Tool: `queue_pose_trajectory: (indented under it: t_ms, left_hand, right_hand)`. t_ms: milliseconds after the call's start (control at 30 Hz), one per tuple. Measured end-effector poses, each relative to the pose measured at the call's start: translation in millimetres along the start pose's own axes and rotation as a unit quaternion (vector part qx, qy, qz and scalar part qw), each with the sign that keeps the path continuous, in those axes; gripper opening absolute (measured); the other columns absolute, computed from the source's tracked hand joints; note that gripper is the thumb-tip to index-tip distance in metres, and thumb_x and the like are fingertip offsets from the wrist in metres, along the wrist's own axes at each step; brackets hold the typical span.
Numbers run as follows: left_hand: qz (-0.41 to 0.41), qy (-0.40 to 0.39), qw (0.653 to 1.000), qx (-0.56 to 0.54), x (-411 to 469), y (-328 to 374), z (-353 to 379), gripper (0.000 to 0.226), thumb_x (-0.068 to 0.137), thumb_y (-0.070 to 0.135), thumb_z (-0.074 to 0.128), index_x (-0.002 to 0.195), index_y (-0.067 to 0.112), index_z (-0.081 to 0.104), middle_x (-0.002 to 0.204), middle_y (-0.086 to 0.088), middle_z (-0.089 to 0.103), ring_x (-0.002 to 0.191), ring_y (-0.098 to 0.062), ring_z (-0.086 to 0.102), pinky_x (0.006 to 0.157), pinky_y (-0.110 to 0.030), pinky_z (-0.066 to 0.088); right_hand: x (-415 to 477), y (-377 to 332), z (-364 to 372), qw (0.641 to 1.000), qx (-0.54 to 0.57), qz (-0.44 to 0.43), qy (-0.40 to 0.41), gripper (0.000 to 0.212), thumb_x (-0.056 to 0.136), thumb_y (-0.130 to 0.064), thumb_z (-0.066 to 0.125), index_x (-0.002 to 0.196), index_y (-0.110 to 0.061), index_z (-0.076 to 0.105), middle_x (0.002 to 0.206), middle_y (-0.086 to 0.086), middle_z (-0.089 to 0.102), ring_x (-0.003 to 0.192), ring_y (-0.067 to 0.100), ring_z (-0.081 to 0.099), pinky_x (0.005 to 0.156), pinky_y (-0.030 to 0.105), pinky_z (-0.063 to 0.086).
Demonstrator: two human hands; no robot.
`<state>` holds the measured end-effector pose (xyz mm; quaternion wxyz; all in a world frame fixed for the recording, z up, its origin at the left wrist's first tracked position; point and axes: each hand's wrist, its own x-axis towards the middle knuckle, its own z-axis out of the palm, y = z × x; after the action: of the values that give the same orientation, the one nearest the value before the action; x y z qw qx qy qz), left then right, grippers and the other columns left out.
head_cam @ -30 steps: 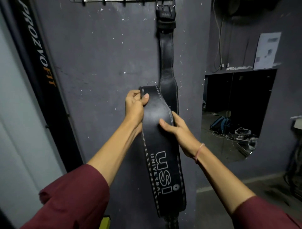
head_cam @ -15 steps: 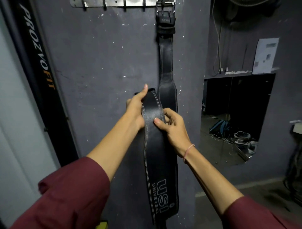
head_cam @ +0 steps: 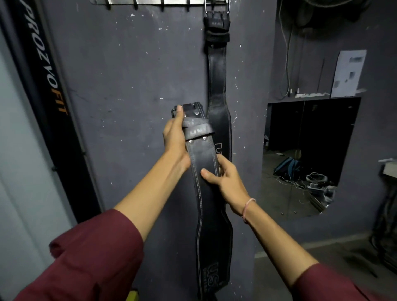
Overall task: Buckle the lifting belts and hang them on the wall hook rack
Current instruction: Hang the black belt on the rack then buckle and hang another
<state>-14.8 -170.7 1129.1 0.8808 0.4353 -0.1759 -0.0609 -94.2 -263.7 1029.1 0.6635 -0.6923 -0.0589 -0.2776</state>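
Note:
A black leather lifting belt [head_cam: 206, 193] with white stitching hangs lengthwise between my hands in front of the grey wall. My left hand [head_cam: 175, 139] grips its upper end beside the buckle [head_cam: 189, 110] and the grey keeper loops. My right hand [head_cam: 223, 178] pinches the strap lower down, thumb across the front. A second black belt [head_cam: 217, 86] hangs buckled from the right end of the metal hook rack [head_cam: 154, 2] at the top of the wall, just behind and right of the held belt.
Several bare hooks stick out along the rack to the left of the hung belt. A black PROZYOFIT banner [head_cam: 46, 71] leans at the left. A mirror [head_cam: 307, 154] on the right wall reflects a cluttered floor. Cables and a paper sheet hang above it.
The belt has been pulled up through my hands, so its buckle end now shows at the top and the logo has dropped lower. My right hand has slid down the strap.

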Motion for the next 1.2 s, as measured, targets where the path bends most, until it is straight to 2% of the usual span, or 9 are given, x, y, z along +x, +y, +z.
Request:
queue_pose_trajectory:
  t_ms: [133,267,500,600,700,833,1067,1133,1200]
  left_hand:
    - [0.118,0.005,0.987,0.107,-4.5,-16.7,4.6,0.023,0.099,0.028,0.054,0.081,0.013,0.054,0.078,-0.012,0.058,0.078,-0.024,0.053,0.076,-0.04,0.044]
    - [0.173,0.01,0.976,0.136,-10.6,-28.2,9.6,0.026,0.101,0.027,0.052,0.077,0.017,0.052,0.077,-0.01,0.053,0.075,-0.021,0.047,0.071,-0.037,0.041]
    - [0.241,0.04,0.955,0.168,-7.8,-10.5,11.4,0.031,0.104,0.025,0.047,0.074,0.02,0.043,0.068,0.008,0.038,0.058,-0.001,0.032,0.055,-0.014,0.031]
    - [0.245,0.029,0.951,0.186,-10.4,-12.7,10.0,0.028,0.105,0.028,0.045,0.078,0.019,0.045,0.071,0.007,0.042,0.064,-0.004,0.036,0.06,-0.017,0.034]
    - [0.256,0.012,0.945,0.204,-13.5,-13.9,12.9,0.027,0.105,0.028,0.043,0.079,0.021,0.046,0.072,0.008,0.046,0.064,-0.003,0.039,0.061,-0.018,0.036]
    - [0.26,0.007,0.946,0.194,-20.9,-6.0,21.1,0.028,0.105,0.026,0.043,0.078,0.021,0.045,0.069,0.011,0.047,0.057,0.004,0.041,0.058,-0.016,0.038]
    - [0.256,0.039,0.946,0.197,-16.3,-10.6,4.6,0.03,0.105,0.026,0.043,0.076,0.022,0.043,0.07,0.011,0.041,0.054,0.006,0.037,0.056,-0.01,0.033]
    - [0.252,0.051,0.945,0.203,-16.6,-15.9,4.7,0.03,0.105,0.027,0.043,0.075,0.022,0.043,0.07,0.013,0.045,0.054,0.008,0.04,0.058,-0.011,0.034]
    - [0.247,0.051,0.945,0.209,-16.4,-18.9,7.6,0.03,0.105,0.028,0.043,0.076,0.022,0.044,0.07,0.013,0.048,0.057,0.007,0.042,0.06,-0.015,0.036]
  right_hand:
    - [8.5,-19.8,3.5,0.999,0.004,-0.036,0.02,0.016,0.097,-0.014,0.059,0.11,-0.006,0.056,0.095,-0.012,0.071,0.088,-0.003,0.066,0.081,0.015,0.051]
    - [31.5,-48.5,3.5,0.994,-0.014,-0.078,0.072,0.021,0.095,-0.023,0.062,0.112,-0.011,0.066,0.107,0.001,0.074,0.101,0.011,0.069,0.093,0.031,0.054]
    - [-43.8,46.3,0.5,0.999,0.043,0.025,-0.016,0.017,0.086,0.005,0.067,0.102,0.001,0.07,0.1,0.008,0.076,0.09,0.014,0.071,0.079,0.026,0.056]
    - [-53.3,45.0,2.4,0.998,0.02,0.054,-0.014,0.014,0.088,0.005,0.065,0.095,-0.005,0.072,0.091,0.001,0.078,0.082,0.008,0.072,0.071,0.021,0.055]
    - [-18.5,-12.3,3.8,0.999,0.017,-0.037,0.013,0.019,0.09,0.006,0.061,0.082,-0.01,0.066,0.07,-0.013,0.072,0.067,-0.004,0.065,0.062,0.012,0.051]
    - [14.9,-56.0,7.4,0.991,0.054,-0.107,0.052,0.013,0.09,0.005,0.063,0.101,0.002,0.067,0.091,0.009,0.071,0.087,0.018,0.067,0.078,0.025,0.057]
    - [-50.6,29.8,-2.5,0.995,0.008,0.076,-0.062,0.025,0.087,0.011,0.062,0.107,-0.004,0.069,0.104,0.012,0.075,0.092,0.016,0.071,0.079,0.029,0.059]
    - [-30.0,3.1,-2.3,0.999,0.011,0.041,-0.022,0.041,0.084,0.015,0.061,0.122,0.001,0.06,0.119,0.014,0.069,0.105,0.019,0.066,0.092,0.03,0.056]
    - [-3.5,-39.9,-1.2,0.999,0.049,-0.006,-0.004,0.043,0.084,0.008,0.062,0.125,0.0,0.056,0.116,0.009,0.068,0.102,0.015,0.064,0.087,0.021,0.054]
